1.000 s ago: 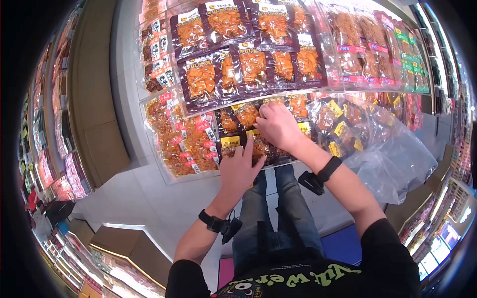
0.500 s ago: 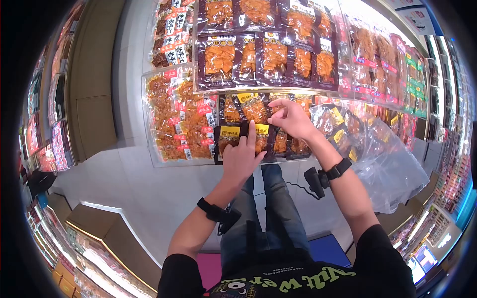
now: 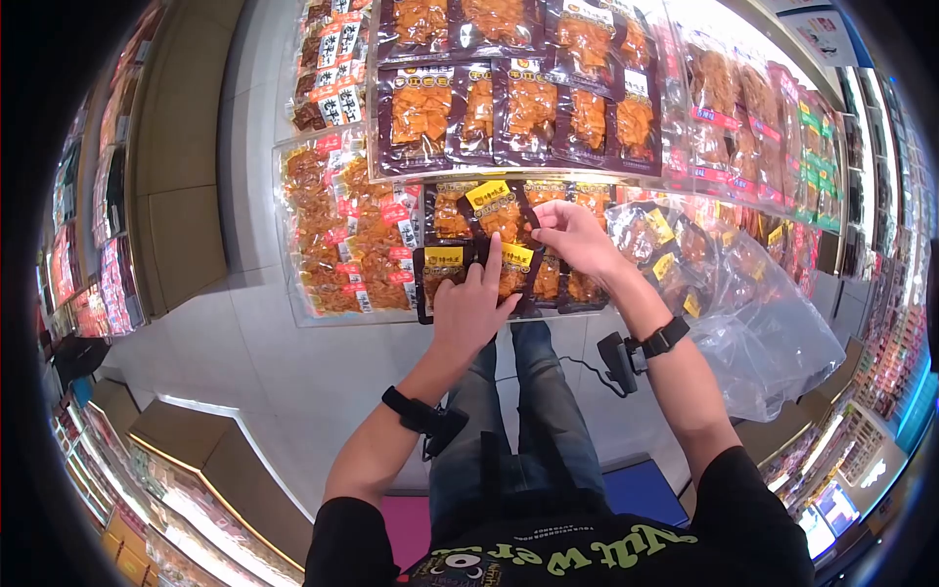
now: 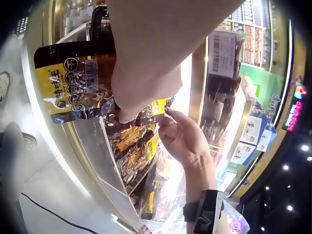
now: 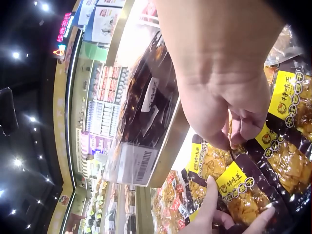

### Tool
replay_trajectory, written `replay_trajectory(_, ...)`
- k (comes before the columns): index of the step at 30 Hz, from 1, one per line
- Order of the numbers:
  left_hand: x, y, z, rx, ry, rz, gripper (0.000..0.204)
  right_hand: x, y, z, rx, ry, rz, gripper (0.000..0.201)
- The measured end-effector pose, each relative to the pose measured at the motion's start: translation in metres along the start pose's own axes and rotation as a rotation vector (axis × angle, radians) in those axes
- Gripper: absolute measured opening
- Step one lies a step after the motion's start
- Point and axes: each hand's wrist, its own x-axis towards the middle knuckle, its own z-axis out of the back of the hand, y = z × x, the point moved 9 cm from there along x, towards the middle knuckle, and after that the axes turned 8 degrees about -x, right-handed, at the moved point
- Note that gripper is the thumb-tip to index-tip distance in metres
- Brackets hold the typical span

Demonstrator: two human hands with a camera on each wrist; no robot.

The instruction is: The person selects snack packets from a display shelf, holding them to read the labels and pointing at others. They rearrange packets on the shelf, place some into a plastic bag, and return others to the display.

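Observation:
In the head view my right hand (image 3: 579, 242) pinches the right edge of a dark snack packet (image 3: 489, 203) with a yellow label, which lies tilted in the lower display bin. My left hand (image 3: 468, 311) is just below, its index finger straight up against that packet and its thumb spread over a neighbouring yellow-labelled packet (image 3: 513, 258). Seen from the right wrist, the right fingertips (image 5: 239, 139) are curled down among several such packets. Another packet (image 3: 445, 264) stands left of the left hand. In the left wrist view the left forearm covers most of its own fingers.
An upper clear bin (image 3: 518, 174) of purple-brown packets overhangs the back of the lower one. Red-labelled packets (image 3: 357, 235) fill the left side. A large clear plastic bag (image 3: 773, 333) drapes over the bin's right front. Dark cabinets (image 3: 181, 147) stand across the aisle at left.
My right hand, first low over the packets, lifted slightly with fingers parted and now pinches the packet's edge. That packet has turned askew. The left hand stays nearly in place; the head view has shifted.

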Motion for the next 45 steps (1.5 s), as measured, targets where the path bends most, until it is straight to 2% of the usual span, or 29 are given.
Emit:
replay_trajectory(2, 0.001, 0.000, 0.000, 0.006, 0.019, 0.004, 0.091, -0.001, -0.004, -0.002, 0.014, 0.029, -0.037, 0.026)
replay_trajectory(5, 0.001, 0.001, -0.001, 0.006, 0.042, 0.018, 0.091, 0.000, -0.004, 0.000, -0.105, -0.007, 0.035, 0.027)
replay_trajectory(10, 0.001, 0.005, -0.002, -0.029, 0.044, 0.052, 0.092, -0.010, 0.005, -0.002, 0.092, -0.023, 0.020, 0.029)
replay_trajectory(13, 0.003, 0.004, 0.001, -0.048, 0.019, 0.042, 0.092, -0.011, -0.004, -0.004, 0.150, -0.025, -0.046, 0.030)
replay_trajectory(17, 0.005, 0.004, 0.000, -0.043, 0.041, 0.050, 0.090, -0.006, -0.013, -0.007, 0.177, -0.025, -0.033, 0.026)
replay_trajectory(20, 0.008, 0.003, -0.001, -0.055, 0.051, 0.071, 0.088, -0.011, -0.007, -0.003, 0.048, -0.125, 0.044, 0.022)
replay_trajectory(22, 0.011, 0.004, 0.000, -0.066, 0.046, 0.085, 0.087, -0.014, -0.002, 0.005, -0.226, -0.205, 0.061, 0.024)
replay_trajectory(26, 0.013, 0.001, -0.003, -0.040, 0.079, 0.072, 0.085, -0.016, 0.002, 0.007, -0.226, -0.299, 0.122, 0.026)
replay_trajectory(32, 0.017, -0.005, -0.002, 0.010, 0.124, 0.065, 0.085, -0.022, 0.026, 0.007, -0.452, -0.391, 0.182, 0.025)
replay_trajectory(34, 0.019, -0.004, -0.006, 0.016, 0.172, 0.088, 0.086, -0.027, 0.046, -0.002, -0.903, -0.446, 0.320, 0.022)
replay_trajectory(35, 0.020, -0.004, -0.006, 0.010, 0.173, 0.091, 0.086, -0.026, 0.049, -0.002, -0.898, -0.459, 0.332, 0.022)
replay_trajectory(38, 0.022, -0.003, -0.008, 0.011, 0.192, 0.096, 0.084, -0.037, 0.083, -0.025, -1.087, -0.489, 0.721, 0.035)
replay_trajectory(39, 0.021, -0.004, -0.008, 0.016, 0.181, 0.082, 0.080, -0.034, 0.082, -0.034, -1.133, -0.391, 0.711, 0.042)
replay_trajectory(44, 0.021, -0.002, -0.009, -0.032, 0.182, 0.100, 0.076, -0.024, 0.077, -0.048, -1.250, -0.386, 0.796, 0.043)
replay_trajectory(45, 0.020, -0.003, -0.008, -0.042, 0.191, 0.116, 0.067, -0.023, 0.076, -0.045, -1.247, -0.403, 0.763, 0.043)
